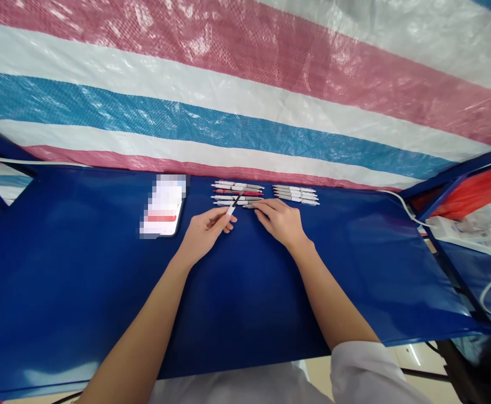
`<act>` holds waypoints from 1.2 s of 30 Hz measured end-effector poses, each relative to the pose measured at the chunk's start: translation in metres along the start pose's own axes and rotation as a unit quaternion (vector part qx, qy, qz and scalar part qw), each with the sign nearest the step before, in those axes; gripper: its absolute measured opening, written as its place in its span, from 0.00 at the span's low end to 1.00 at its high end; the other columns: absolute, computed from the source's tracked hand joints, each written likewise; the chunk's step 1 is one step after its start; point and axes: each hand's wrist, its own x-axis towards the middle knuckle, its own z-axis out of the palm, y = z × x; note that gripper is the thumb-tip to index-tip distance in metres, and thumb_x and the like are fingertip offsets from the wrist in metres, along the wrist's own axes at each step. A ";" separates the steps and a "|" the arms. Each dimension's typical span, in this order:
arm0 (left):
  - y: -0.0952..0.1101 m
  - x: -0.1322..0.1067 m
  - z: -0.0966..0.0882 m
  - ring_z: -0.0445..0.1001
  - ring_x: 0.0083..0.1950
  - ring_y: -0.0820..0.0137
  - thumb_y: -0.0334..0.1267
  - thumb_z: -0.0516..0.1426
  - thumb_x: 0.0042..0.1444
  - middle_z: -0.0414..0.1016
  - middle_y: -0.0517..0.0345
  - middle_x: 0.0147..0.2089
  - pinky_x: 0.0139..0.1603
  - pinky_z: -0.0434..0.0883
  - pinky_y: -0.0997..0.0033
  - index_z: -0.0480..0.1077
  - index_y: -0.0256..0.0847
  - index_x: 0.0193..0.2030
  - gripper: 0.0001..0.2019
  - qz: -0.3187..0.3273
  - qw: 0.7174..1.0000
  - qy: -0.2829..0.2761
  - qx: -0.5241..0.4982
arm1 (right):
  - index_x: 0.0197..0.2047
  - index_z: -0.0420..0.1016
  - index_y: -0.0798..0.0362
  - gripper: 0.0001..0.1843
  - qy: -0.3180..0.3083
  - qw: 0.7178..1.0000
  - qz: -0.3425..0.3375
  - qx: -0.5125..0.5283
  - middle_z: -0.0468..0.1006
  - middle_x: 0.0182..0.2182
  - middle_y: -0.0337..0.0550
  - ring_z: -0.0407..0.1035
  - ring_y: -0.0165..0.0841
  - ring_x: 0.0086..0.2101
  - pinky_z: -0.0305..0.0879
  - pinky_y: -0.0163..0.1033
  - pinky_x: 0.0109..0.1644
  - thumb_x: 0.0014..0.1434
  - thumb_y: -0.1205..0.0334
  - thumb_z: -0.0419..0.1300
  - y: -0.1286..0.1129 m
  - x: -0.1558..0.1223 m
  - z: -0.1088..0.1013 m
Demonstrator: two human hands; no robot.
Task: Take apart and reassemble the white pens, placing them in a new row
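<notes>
My left hand (208,231) is closed around a slim pen (234,203) with a white barrel and a dark end, which slants up to the right. My right hand (282,220) has its fingertips closed on the end of a grey-tipped pen (248,206) at the near side of the left pen group. In that group, several white and grey pens (228,185) and a red pen (251,193) lie side by side. Beyond my right hand lies a second group of white and grey pens (296,194).
A phone with a lit, blurred screen (165,205) lies left of the pens on the blue table (102,292). Striped plastic sheeting (245,95) hangs behind. At the right stand a blue frame post, a white cable (405,209) and a red plastic bag (472,193).
</notes>
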 end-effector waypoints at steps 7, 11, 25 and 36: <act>-0.005 0.002 0.000 0.75 0.33 0.69 0.49 0.59 0.60 0.80 0.53 0.38 0.40 0.73 0.67 0.77 0.39 0.46 0.16 0.001 1.000 -0.007 -0.002 | 0.49 0.79 0.43 0.18 -0.044 0.991 -0.029 -0.122 0.82 0.48 0.38 0.75 0.35 0.42 0.61 0.37 0.34 0.69 0.57 0.48 0.003 0.006 0.001; -0.007 0.002 0.000 0.75 0.33 0.70 0.49 0.58 0.60 0.80 0.53 0.38 0.40 0.73 0.67 0.77 0.39 0.46 0.16 0.007 1.000 -0.008 0.001 | 0.51 0.77 0.43 0.18 -0.107 0.982 -0.011 -0.154 0.81 0.50 0.38 0.75 0.34 0.43 0.59 0.36 0.32 0.69 0.55 0.47 -0.006 0.009 -0.007; -0.005 -0.002 0.000 0.75 0.33 0.69 0.49 0.58 0.60 0.78 0.55 0.34 0.34 0.69 0.70 0.76 0.39 0.44 0.16 0.027 1.000 -0.013 0.008 | 0.43 0.80 0.47 0.15 -0.175 0.975 0.041 -0.131 0.81 0.44 0.44 0.76 0.40 0.42 0.65 0.39 0.38 0.62 0.58 0.53 -0.038 0.019 -0.018; -0.004 -0.002 0.000 0.75 0.32 0.70 0.49 0.60 0.58 0.78 0.55 0.35 0.37 0.70 0.69 0.77 0.39 0.43 0.15 0.024 0.999 0.000 -0.046 | 0.36 0.76 0.50 0.16 0.094 0.760 0.270 0.584 0.82 0.32 0.38 0.79 0.34 0.35 0.76 0.38 0.40 0.44 0.55 0.72 -0.024 0.004 -0.005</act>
